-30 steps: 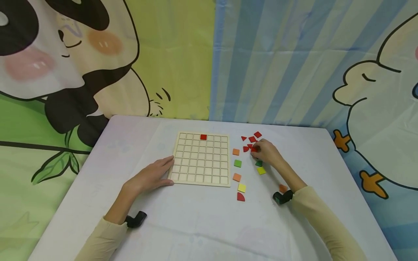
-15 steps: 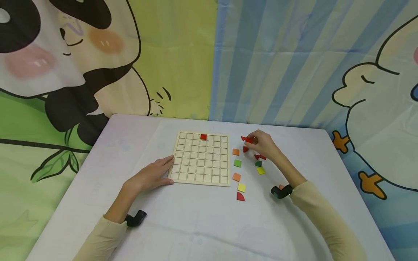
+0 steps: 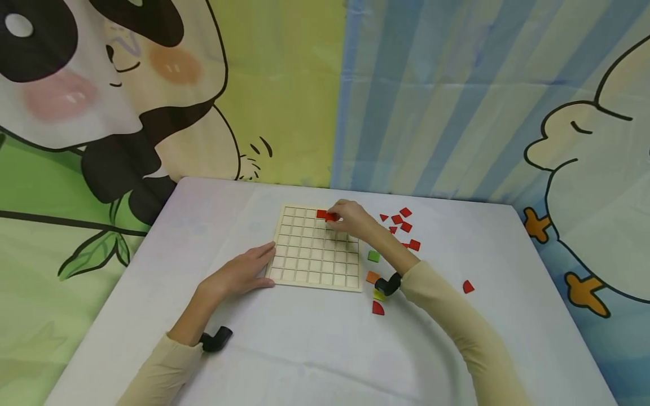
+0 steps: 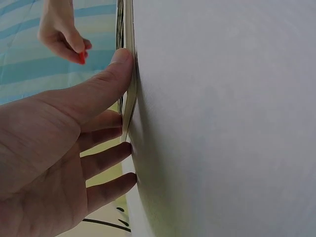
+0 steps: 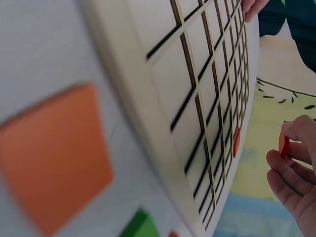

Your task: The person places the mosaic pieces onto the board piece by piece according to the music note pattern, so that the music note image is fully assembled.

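Observation:
A pale wooden grid board (image 3: pixel 315 285) lies on the white table, with a red square tile (image 3: pixel 320 214) in its far row. My left hand (image 3: pixel 242 272) rests against the board's left edge, fingers extended; in the left wrist view its thumb (image 4: pixel 121 57) touches the side of the board. Over the far part of the board, my right hand (image 3: pixel 352 219) pinches a second red tile (image 3: pixel 331 217) between thumb and fingers, just right of the one lying there. The right wrist view shows the pinched tile (image 5: pixel 283 143) edge-on, raised above the grid.
Right of the board lie several red squares (image 3: pixel 406 226) and small red triangles (image 3: pixel 383 217). Nearer are a green tile (image 3: pixel 373 256), an orange tile (image 3: pixel 373 277), a partly hidden yellow tile (image 3: pixel 378 295) and a red quarter-circle (image 3: pixel 378 308). Another red quarter-circle (image 3: pixel 468 286) lies farther right.
My right hand has picked up a red tile from the loose pieces and moved left over the board's far row. The left hand has stayed at the board's edge.

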{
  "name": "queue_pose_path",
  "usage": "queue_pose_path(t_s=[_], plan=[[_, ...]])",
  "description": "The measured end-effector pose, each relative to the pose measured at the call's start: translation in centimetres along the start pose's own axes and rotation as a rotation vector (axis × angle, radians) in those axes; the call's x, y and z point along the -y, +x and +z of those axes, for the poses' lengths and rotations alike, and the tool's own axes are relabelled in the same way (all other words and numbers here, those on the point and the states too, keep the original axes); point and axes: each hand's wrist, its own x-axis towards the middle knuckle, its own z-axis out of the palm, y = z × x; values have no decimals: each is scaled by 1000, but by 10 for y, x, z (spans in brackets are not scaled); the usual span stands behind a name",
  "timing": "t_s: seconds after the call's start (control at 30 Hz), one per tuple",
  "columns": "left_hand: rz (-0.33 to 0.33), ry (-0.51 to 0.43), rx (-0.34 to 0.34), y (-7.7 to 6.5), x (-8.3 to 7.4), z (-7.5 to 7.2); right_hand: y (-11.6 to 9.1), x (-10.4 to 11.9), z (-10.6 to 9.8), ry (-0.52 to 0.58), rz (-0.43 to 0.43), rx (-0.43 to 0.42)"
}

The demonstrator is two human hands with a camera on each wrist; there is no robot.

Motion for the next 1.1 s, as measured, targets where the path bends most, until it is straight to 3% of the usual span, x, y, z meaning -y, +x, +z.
queue_pose_path(t_s=[0.13,0.37,1.1], plan=[[-1,4,6,1,-3,1,12,3,15,-17,4,39],[-11,19,7,0,-4,-2,19,3,26,17,83,80],[-11,32,1,-2,-2,-1,29,0,32,-22,38,97]])
